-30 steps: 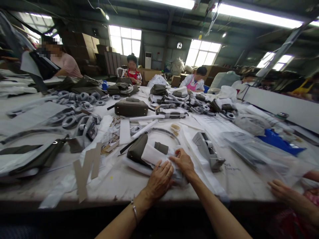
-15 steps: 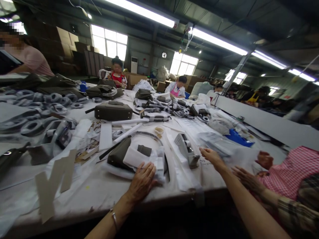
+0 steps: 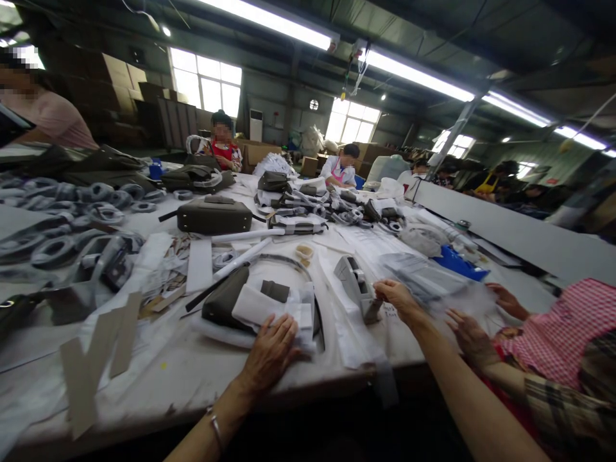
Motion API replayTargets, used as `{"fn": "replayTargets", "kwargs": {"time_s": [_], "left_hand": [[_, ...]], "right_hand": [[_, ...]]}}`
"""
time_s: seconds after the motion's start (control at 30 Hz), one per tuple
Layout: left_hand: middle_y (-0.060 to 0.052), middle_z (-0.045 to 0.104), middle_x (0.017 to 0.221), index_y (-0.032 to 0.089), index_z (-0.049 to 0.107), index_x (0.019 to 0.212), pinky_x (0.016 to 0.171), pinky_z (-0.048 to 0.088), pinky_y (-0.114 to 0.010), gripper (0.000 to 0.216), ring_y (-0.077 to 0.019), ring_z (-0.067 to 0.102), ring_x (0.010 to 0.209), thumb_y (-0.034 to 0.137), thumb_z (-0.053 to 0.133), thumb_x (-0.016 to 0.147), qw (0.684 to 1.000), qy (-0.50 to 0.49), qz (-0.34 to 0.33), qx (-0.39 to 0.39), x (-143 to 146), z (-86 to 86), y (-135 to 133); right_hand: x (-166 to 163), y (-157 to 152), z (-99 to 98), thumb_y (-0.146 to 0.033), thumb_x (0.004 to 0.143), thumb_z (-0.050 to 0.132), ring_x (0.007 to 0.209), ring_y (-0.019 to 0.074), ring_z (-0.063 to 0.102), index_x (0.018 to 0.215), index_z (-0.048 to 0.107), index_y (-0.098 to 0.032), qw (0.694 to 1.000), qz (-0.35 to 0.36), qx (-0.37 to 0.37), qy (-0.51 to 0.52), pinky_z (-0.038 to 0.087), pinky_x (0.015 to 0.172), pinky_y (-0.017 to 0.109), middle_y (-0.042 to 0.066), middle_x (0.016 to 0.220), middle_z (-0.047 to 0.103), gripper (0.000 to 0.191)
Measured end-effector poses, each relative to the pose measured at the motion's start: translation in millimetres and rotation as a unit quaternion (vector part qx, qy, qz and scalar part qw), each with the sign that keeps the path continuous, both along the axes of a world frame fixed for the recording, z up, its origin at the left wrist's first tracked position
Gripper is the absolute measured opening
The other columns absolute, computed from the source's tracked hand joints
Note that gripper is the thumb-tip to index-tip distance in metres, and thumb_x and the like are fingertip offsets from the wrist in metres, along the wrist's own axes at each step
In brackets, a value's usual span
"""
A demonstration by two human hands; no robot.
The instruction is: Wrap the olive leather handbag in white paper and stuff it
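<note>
Left grip (image 3: pixel 272 351) lies flat and loosely spread on white wrapping (image 3: pixel 250 305) over a dark bag (image 3: pixel 222 299) on the surface (image 3: pixel 144 393) — right grip (image 3: pixel 400 300) is bunched at the tape dispenser (image 3: pixel 347 277), can't tell if it's pinching anything. Boxy bag (image 3: pixel 214 219) sits farther back.

Light is cast by overhead tubes (image 3: pixel 269 24) and blown-out windows (image 3: pixel 206 80); the ceiling (image 3: pixel 409 29) is left dim, the frame's edges stretched.

We see L hand (image 3: pixel 269 353) and R hand (image 3: pixel 397 298) bare, no. of visible fingers unclear on R. L wrist: thin silver-col. bracelet (image 3: pixel 216 430), approx. rounded band, small bead-like bit far end. Forearms sleeveless.
</note>
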State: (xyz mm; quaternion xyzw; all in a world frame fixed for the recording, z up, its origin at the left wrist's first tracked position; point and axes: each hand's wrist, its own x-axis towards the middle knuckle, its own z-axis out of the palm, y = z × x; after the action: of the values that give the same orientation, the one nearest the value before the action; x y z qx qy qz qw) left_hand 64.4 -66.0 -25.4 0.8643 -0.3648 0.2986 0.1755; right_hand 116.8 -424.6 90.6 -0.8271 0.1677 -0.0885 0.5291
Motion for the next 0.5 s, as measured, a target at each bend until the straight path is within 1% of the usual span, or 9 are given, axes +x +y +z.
{"fn": "replayTargets", "kwargs": {"time_s": [0.07,0.13,0.2,0.27,0.37,0.43,0.5], "left_hand": [[-0.013,0.061,0.127,0.014,0.047,0.132,0.109,0.035,-0.049,0.039,-0.0266,0.053,0.124,0.033,0.044,0.099,1.0,0.0,0.001,0.0,-0.6,0.4,-0.5],[-0.013,0.061,0.127,0.015,0.048,0.132,0.109,0.035,-0.049,0.038,-0.0264,0.053,0.124,0.034,0.044,0.099,1.0,0.0,0.003,-0.003,-1.0,0.7,-1.0],[-0.013,0.062,0.126,0.016,0.048,0.132,0.11,0.034,-0.049,0.038,-0.0262,0.053,0.124,0.033,0.043,0.099,1.0,0.0,0.005,-0.008,-1.1,0.9,-1.4],[-0.013,0.062,0.126,0.016,0.049,0.132,0.11,0.033,-0.049,0.037,-0.0262,0.054,0.124,0.033,0.043,0.1,1.0,0.0,0.004,-0.01,-0.9,1.0,-1.5],[-0.012,0.062,0.126,0.016,0.05,0.131,0.11,0.033,-0.049,0.037,-0.0261,0.054,0.123,0.034,0.043,0.1,1.0,0.002,-0.001,-0.012,-0.5,1.2,-1.2],[-0.012,0.062,0.126,0.015,0.05,0.13,0.11,0.033,-0.049,0.037,-0.0264,0.054,0.123,0.034,0.045,0.099,1.0,0.007,-0.001,-0.013,-0.9,1.5,-1.0],[-0.012,0.062,0.126,0.015,0.05,0.13,0.109,0.034,-0.049,0.037,-0.0267,0.054,0.124,0.034,0.047,0.098,1.0,0.013,0.001,-0.014,-1.9,1.9,-1.0]], "right_hand": [[-15.0,-2.8,0.7,-0.045,0.059,0.064,0.055,0.0133,0.051,0.065,0.062,-0.02,1.0,-0.016,-0.001,-0.024,0.04,0.057,0.027,-0.002,0.058,0.058,0.026],[-32.1,-6.6,-4.1,-0.047,0.058,0.065,0.055,0.0133,0.05,0.066,0.062,-0.02,0.999,-0.032,0.005,-0.029,0.04,0.057,0.027,-0.002,0.058,0.058,0.029],[-46.8,-8.6,-14.1,-0.05,0.056,0.066,0.054,0.0136,0.051,0.065,0.061,-0.02,0.999,-0.038,0.007,0.0,0.04,0.055,0.027,0.0,0.058,0.058,0.032],[-54.9,-7.4,-25.6,-0.053,0.055,0.064,0.053,0.0142,0.052,0.063,0.059,-0.02,0.999,-0.031,0.002,0.044,0.04,0.054,0.027,0.002,0.059,0.06,0.034],[-52.9,-5.3,-34.6,-0.056,0.056,0.059,0.055,0.0153,0.054,0.06,0.059,-0.021,0.997,-0.018,-0.025,0.077,0.04,0.054,0.027,0.003,0.061,0.062,0.036],[-47.3,-9.5,-31.8,-0.054,0.057,0.059,0.056,0.0164,0.056,0.057,0.06,-0.021,0.994,-0.013,-0.059,0.086,0.039,0.054,0.027,0.003,0.059,0.063,0.033],[-44.0,-18.8,-23.5,-0.045,0.054,0.063,0.055,0.0176,0.054,0.05,0.06,-0.021,0.989,-0.011,-0.109,0.098,0.035,0.052,0.027,0.003,0.051,0.059,0.024]]}}
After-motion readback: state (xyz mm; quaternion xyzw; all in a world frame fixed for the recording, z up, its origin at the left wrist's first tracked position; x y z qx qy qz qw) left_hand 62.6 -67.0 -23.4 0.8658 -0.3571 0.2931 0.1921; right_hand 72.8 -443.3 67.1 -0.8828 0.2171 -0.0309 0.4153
